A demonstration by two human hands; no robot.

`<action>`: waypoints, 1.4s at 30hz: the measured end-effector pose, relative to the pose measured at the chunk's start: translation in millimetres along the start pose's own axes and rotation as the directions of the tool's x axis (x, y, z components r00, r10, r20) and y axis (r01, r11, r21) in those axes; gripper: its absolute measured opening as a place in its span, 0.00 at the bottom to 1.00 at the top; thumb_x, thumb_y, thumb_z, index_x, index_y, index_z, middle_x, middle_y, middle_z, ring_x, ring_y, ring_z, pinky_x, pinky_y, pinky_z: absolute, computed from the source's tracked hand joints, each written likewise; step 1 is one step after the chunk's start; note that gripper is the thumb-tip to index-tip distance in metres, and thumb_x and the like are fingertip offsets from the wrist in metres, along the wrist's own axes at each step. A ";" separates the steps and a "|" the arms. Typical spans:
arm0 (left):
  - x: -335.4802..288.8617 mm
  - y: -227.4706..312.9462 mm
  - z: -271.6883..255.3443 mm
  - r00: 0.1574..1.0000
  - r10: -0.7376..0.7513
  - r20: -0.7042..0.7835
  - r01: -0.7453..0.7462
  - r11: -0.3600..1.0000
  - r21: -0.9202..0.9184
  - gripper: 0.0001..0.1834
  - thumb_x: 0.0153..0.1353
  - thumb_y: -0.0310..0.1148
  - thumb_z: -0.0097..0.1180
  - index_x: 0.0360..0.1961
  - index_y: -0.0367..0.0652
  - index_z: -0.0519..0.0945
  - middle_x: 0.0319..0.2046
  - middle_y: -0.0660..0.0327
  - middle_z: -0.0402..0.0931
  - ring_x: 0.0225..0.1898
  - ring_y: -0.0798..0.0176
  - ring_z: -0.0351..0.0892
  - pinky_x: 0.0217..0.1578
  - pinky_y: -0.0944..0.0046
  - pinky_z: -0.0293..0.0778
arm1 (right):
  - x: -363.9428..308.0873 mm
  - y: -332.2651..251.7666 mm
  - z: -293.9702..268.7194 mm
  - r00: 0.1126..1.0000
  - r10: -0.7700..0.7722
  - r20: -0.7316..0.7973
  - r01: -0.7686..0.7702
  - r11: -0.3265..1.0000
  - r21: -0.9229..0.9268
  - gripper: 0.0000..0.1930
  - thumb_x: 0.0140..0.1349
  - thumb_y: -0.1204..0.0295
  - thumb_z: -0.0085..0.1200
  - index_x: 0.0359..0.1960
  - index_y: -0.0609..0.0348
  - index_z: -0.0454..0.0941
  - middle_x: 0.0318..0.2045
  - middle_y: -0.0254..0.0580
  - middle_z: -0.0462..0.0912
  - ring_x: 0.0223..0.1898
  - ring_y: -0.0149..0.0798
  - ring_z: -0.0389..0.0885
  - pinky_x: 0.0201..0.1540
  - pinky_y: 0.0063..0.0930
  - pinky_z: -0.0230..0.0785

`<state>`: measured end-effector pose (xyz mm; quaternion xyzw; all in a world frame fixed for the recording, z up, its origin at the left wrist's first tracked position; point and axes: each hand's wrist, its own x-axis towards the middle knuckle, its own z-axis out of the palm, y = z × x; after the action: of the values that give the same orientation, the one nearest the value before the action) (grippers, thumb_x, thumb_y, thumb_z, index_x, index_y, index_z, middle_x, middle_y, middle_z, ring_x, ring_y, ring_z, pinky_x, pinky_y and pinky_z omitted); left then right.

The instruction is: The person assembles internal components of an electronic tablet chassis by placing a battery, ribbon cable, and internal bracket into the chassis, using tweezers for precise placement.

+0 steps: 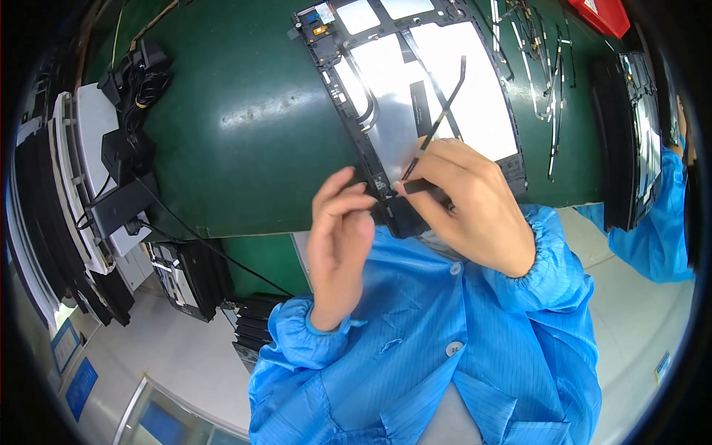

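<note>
Open tablet-like device: a flat black-framed panel with silver-white inner plates (415, 96) lies face down on the dark green matte surface (245, 111), its near corner hanging toward the person's chest.

Right hand (471, 204) sits over that near corner of the panel, fingers curled and pinched on the lower end of a thin black flexible strip (443, 111). The strip runs up from the pinch across the white plate and bends at its top end. Grip is narrow, on the strip end only.

Left hand (341, 237) stands upright just left of the panel's near corner, palm facing right, fingertips (354, 194) touching or nearly touching the frame edge beside the right thumb. It seems to hold nothing and looks like a brace; I cannot tell if it presses.

To do this step well, I judge: keep the strip flat against the plate and avoid creasing it at the pinch. Steady the frame corner with the left fingertips so the panel doesn't slide on the surface. Line the strip end up with the frame corner before pressing. The exact seat is hidden under the right hand.

Right of the panel: a scatter of thin loose metal and black strips (545, 96). Further right, another dark-framed panel (630, 141) stands on edge, with a blue sleeve of another person (656, 230) beside it. Left of the panel, at the surface's edge, sits a black cable bundle with adapters (130, 119).
</note>
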<state>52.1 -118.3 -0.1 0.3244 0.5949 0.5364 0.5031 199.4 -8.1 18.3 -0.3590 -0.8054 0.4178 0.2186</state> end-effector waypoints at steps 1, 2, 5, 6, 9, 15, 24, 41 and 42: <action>4.7 -2.6 2.4 1.000 0.001 0.007 -0.001 1.000 -0.001 0.09 0.64 0.26 0.45 0.44 0.37 0.72 0.63 0.50 0.58 0.59 0.61 0.64 0.57 0.64 0.61 | 0.6 -0.4 0.2 1.000 0.010 -0.003 -0.010 1.000 -0.018 0.05 0.48 0.79 0.55 0.27 0.65 0.74 0.27 0.50 0.73 0.33 0.53 0.73 0.36 0.42 0.67; 9.8 -6.2 4.1 0.997 0.055 -0.054 -0.054 0.998 0.021 0.10 0.62 0.23 0.46 0.45 0.37 0.72 0.62 0.51 0.59 0.56 0.63 0.67 0.56 0.65 0.63 | 1.0 -0.9 0.4 1.000 0.020 -0.007 -0.020 0.999 -0.036 0.05 0.49 0.79 0.54 0.27 0.66 0.73 0.27 0.50 0.73 0.33 0.53 0.73 0.36 0.42 0.67; 21.2 -10.1 4.8 0.990 0.103 -0.096 -0.102 0.995 0.011 0.13 0.59 0.19 0.52 0.46 0.36 0.73 0.59 0.55 0.57 0.43 0.70 0.73 0.39 0.72 0.71 | 0.8 -1.7 2.1 0.997 0.052 -0.055 -0.051 0.999 0.010 0.06 0.48 0.78 0.54 0.28 0.66 0.72 0.27 0.50 0.73 0.33 0.54 0.73 0.36 0.43 0.67; 23.7 -12.1 4.9 0.988 0.126 -0.091 -0.124 0.992 0.031 0.13 0.59 0.18 0.53 0.46 0.36 0.73 0.59 0.55 0.57 0.44 0.70 0.72 0.39 0.72 0.72 | 0.9 -1.6 1.4 0.997 0.055 -0.059 -0.055 0.998 0.007 0.06 0.48 0.78 0.54 0.28 0.66 0.72 0.27 0.50 0.73 0.33 0.54 0.73 0.36 0.43 0.67; 26.2 -13.3 4.0 0.988 0.137 -0.070 -0.133 0.990 0.055 0.14 0.57 0.17 0.54 0.46 0.36 0.73 0.59 0.55 0.57 0.45 0.69 0.72 0.39 0.73 0.72 | 1.8 -1.9 -0.3 0.997 0.063 -0.032 -0.064 0.998 -0.012 0.06 0.48 0.78 0.55 0.27 0.66 0.73 0.27 0.51 0.74 0.33 0.55 0.73 0.37 0.44 0.67; 26.3 -13.7 2.0 0.994 0.105 -0.035 -0.103 0.993 0.053 0.15 0.57 0.17 0.55 0.46 0.35 0.73 0.59 0.55 0.57 0.47 0.68 0.72 0.41 0.72 0.73 | 1.6 -1.7 1.4 0.997 0.059 -0.049 -0.061 0.998 -0.033 0.06 0.48 0.78 0.54 0.27 0.67 0.73 0.27 0.51 0.74 0.33 0.56 0.74 0.36 0.45 0.67; 27.7 -13.8 -1.4 0.994 0.104 -0.026 -0.103 0.994 0.025 0.14 0.58 0.18 0.54 0.46 0.34 0.73 0.59 0.55 0.57 0.50 0.67 0.71 0.45 0.70 0.73 | 5.7 -3.0 -0.3 0.996 0.086 -0.001 -0.086 0.996 0.001 0.06 0.48 0.78 0.55 0.27 0.68 0.74 0.26 0.52 0.74 0.32 0.56 0.74 0.36 0.45 0.67; 26.6 -8.9 -1.2 0.997 0.071 -0.026 -0.071 0.997 0.020 0.11 0.60 0.20 0.52 0.45 0.35 0.74 0.59 0.55 0.58 0.45 0.68 0.74 0.42 0.71 0.73 | 9.2 -6.1 -0.7 0.996 0.050 0.077 -0.047 0.998 -0.036 0.05 0.48 0.80 0.54 0.28 0.69 0.76 0.28 0.51 0.75 0.35 0.51 0.73 0.39 0.41 0.67; 26.0 -10.7 -1.0 0.997 0.079 -0.024 -0.079 0.997 0.020 0.11 0.60 0.20 0.52 0.44 0.35 0.74 0.59 0.55 0.58 0.46 0.67 0.74 0.42 0.71 0.73 | 9.0 -6.0 0.0 0.996 0.049 0.077 -0.047 0.998 -0.035 0.05 0.48 0.80 0.54 0.28 0.69 0.76 0.28 0.51 0.75 0.35 0.51 0.73 0.39 0.41 0.67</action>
<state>45.4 -96.8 -17.0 0.3456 0.5928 0.5543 0.4710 191.1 -3.6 23.8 -0.3654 -0.8112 0.4233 0.1711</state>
